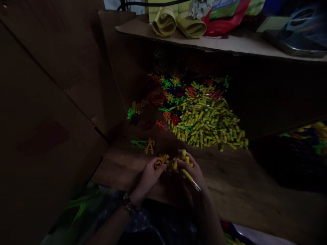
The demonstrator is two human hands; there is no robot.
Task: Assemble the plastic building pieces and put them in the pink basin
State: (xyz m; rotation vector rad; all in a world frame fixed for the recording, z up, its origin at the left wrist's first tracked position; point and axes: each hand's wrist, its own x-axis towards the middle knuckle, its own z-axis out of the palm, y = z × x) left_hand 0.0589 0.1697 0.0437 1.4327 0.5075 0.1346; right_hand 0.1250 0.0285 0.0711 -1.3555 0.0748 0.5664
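My left hand (150,174) is closed on a small yellow-orange plastic figure (162,161), pinched between thumb and fingers. Close beside it, my right hand (197,173) curls round several short yellow tubes (187,160). One longer yellow tube (191,179) with a clear, shiny end sticks out below its fingers. Both hands are just above the wooden tabletop (230,183). Beyond my left hand lie another yellow-orange figure (150,146) and a green figure (138,143). The light is dim, so details between my fingers are hard to make out.
A large heap of yellow tubes (209,119) lies ahead, with loose green, orange, red and dark figures (166,83) behind it. Overhead, a cardboard-covered shelf (230,44) carries yellow rolls (165,22). A cardboard wall (51,119) stands left; a dark bag (283,163) sits right.
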